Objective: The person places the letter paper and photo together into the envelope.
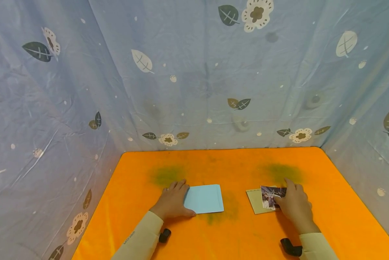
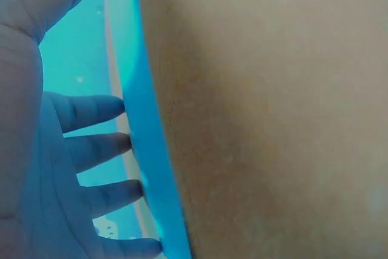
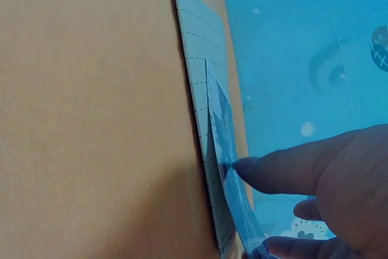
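Observation:
A light-blue paper envelope (image 1: 205, 199) lies on the orange table, left of centre. My left hand (image 1: 175, 200) is spread at its left end, the thumb at the near edge. In the left wrist view, straight fingertips (image 2: 130, 142) touch the envelope's blue side (image 2: 148, 131). To the right lies a beige sheet with dashed lines (image 1: 255, 202), partly covered by a printed picture card (image 1: 268, 198). My right hand (image 1: 295, 206) pinches the card's right side, thumb on its printed face. In the right wrist view, the card (image 3: 221, 125) tilts up from the dashed sheet (image 3: 200, 47).
The orange table (image 1: 233, 238) has greenish smudges. A pale blue curtain (image 1: 194, 90) with leaves and flowers stands behind it and along both sides. Black curved pieces (image 1: 164, 235) show by both wrists.

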The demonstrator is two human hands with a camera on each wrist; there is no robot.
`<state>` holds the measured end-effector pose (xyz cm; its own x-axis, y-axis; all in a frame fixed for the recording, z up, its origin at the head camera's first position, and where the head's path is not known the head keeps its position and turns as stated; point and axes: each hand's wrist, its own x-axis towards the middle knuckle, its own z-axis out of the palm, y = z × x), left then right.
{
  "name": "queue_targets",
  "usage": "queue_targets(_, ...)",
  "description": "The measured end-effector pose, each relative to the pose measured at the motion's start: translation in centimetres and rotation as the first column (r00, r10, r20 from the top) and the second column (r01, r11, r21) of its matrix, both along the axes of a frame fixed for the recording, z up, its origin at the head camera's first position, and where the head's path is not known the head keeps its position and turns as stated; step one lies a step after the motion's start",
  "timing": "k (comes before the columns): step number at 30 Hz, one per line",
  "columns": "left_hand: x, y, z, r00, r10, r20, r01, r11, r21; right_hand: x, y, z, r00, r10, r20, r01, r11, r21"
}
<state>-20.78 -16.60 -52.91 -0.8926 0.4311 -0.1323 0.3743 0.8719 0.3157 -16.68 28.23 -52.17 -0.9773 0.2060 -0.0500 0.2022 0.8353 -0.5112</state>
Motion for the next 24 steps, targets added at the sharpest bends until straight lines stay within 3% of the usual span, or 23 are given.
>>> queue_targets(7,0.2,0.4,0.3,1.000,0.015,0.019,-0.015,1.000,-0.009,0.1,0.2,0.4,1.000,-0.002,-0.001,0.002,0.999,-0.045)
queue_targets(15,0.1,0.4,0.6,1.000,-0.012,-0.005,0.012,1.000,-0.013,0.2,1.0,0.6,1.000,-0.016,0.020,0.018,0.996,-0.085)
queue_targets(24,0.1,0.5,1.1,1.000,-0.026,-0.005,0.025,1.000,-0.017,0.4,1.2,1.0,0.996,-0.027,0.081,0.036,0.992,-0.120)
